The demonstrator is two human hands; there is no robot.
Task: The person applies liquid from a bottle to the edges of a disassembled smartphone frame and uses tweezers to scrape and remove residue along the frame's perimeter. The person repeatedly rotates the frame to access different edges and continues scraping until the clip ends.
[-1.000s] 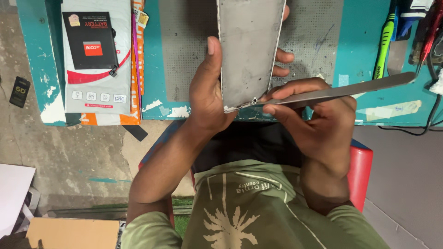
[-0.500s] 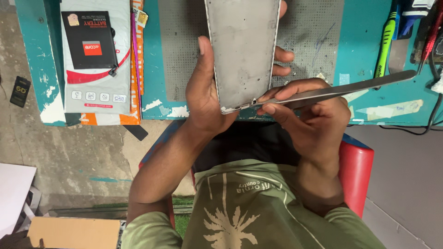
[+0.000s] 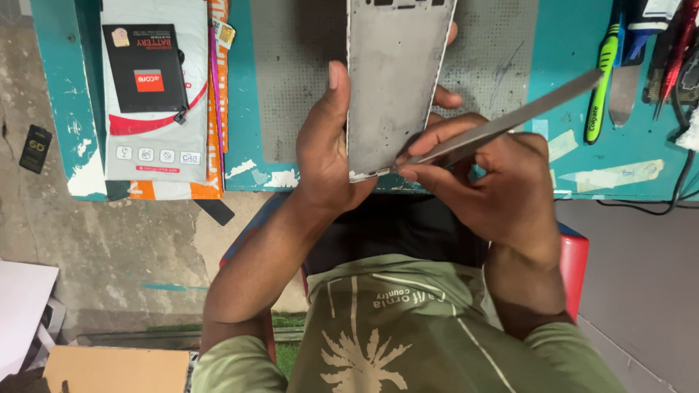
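Tweezers (image 3: 502,124), slim steel, pinched in right grip (image 3: 488,182); left grip (image 3: 328,153) clasps flat grey panel (image 3: 393,80).

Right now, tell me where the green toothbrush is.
In the head view, the green toothbrush lies on the teal workbench at upper right, beyond the right hand.

dull, scuffed grey metal on the phone frame (image 3: 393,80), brushed steel on the tweezers (image 3: 502,125). matt perforated grey mat (image 3: 291,73) over chipped teal paint on the bench (image 3: 561,87). glossy plastic on the battery packet (image 3: 154,109), far left.
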